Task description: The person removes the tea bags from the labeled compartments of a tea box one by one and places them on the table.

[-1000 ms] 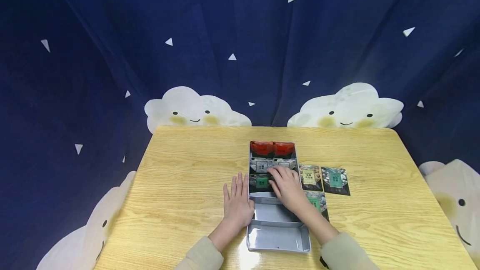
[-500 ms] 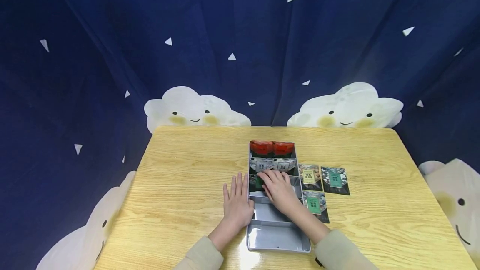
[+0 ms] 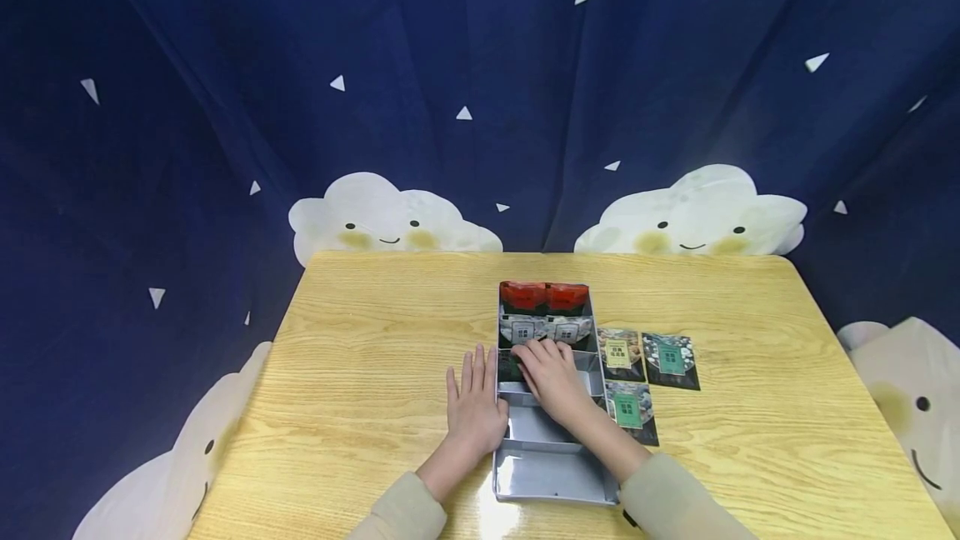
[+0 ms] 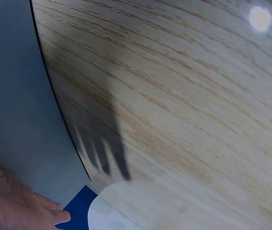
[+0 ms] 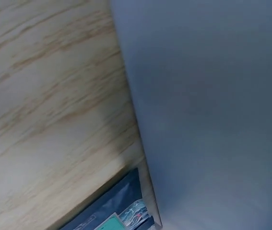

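Note:
A grey divided box point(image 3: 555, 473) stands lengthwise on the table. Its far compartment holds two red sachets point(image 3: 546, 297), and two sachets with white labels point(image 3: 567, 330) stand in the second. In the third compartment, a dark sachet point(image 3: 507, 367) is at the left side, mostly covered by my right hand point(image 3: 557, 382). The right fingers bend over this sachet's top edge and pinch it. My left hand point(image 3: 476, 419) lies spread on the table along the box's left wall, its thumb side at the rim. The left wrist view shows some of its fingers point(image 4: 44, 211).
Right of the box lie a yellow-labelled sachet point(image 3: 618, 354), a teal-labelled sachet point(image 3: 671, 360) and a green-labelled sachet point(image 3: 630, 411). The wooden table point(image 3: 375, 357) extends to both sides. A dark blue curtain point(image 3: 420, 40) hangs behind it.
My right hand has moved left and nearer from the white-labelled sachets to the sachet in the third compartment, covering its green label. The left hand has stayed in place.

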A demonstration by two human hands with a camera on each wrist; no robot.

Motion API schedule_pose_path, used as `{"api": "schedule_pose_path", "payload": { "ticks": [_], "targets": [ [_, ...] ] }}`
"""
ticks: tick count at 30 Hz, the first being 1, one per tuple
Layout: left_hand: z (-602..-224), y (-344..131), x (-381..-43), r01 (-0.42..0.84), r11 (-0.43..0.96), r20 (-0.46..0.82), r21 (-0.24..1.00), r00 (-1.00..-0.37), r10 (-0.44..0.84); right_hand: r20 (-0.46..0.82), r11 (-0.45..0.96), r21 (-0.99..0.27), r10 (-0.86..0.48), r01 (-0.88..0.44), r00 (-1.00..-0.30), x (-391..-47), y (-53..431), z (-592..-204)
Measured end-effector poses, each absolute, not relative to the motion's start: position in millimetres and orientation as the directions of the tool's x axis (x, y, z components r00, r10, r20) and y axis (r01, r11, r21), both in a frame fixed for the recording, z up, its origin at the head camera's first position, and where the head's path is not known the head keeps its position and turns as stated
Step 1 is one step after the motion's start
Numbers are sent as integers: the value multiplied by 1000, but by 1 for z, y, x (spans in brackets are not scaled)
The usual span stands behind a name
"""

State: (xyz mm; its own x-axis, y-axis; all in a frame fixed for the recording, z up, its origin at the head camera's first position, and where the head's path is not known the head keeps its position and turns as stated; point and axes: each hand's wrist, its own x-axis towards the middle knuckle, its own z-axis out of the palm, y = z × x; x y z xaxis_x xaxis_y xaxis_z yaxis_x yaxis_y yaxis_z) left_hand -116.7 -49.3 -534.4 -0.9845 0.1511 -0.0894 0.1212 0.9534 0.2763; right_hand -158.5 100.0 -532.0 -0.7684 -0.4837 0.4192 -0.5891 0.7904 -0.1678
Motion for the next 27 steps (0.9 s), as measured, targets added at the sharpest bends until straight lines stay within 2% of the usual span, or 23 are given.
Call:
{"api": "schedule_pose_path", "payload": {
  "ticks": [6,17,27],
  "targets": [
    [-533,-49,-117,126,951,-74,283,-985,153,388,793,-162,-496,-587,-777,-161,99,-534],
    [-532,-49,-116,128,955,-75,268,-985,154,417,784,-173,-490,-597,-765,-161,100,-532],
    [-535,-49,-117,119,954,-86,276,-985,147,440,798,-200,-445,-568,-780,-159,112,-508]
  ]
}}
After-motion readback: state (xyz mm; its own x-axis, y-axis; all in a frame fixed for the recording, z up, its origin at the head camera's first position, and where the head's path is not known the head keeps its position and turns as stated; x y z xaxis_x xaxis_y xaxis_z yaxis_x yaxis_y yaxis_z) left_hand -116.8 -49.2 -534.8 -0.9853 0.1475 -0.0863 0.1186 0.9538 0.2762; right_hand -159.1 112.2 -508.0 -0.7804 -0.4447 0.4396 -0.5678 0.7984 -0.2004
